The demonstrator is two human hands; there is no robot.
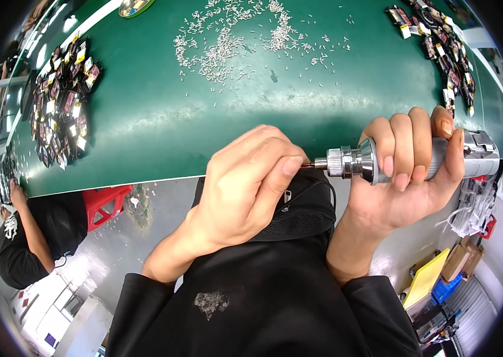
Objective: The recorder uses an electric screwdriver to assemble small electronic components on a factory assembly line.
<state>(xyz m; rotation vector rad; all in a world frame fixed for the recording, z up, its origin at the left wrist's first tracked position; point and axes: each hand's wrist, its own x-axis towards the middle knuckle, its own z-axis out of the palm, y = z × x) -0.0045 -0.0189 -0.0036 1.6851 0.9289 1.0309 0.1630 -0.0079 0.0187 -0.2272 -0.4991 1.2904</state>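
Note:
My right hand [409, 163] is wrapped round the grey body of an electric screwdriver [346, 162], which lies level with its tip toward the left. At that tip, the fingers of my left hand [251, 178] are pinched together on the thin screwdriver bit [307, 165]. Whether a screw is also between those fingers is hidden. Both hands are held over the near edge of a green table [144, 131]. Beyond them, many small silvery screws [221, 56] lie scattered across the far middle of the tabletop.
A heap of small black parts with yellow and white tags [64, 104] sits on the table's left. More such parts [447, 56] lie at the far right. A yellow dish [135, 7] stands at the far edge. Another person [28, 238] sits at the left near a red stool [105, 205].

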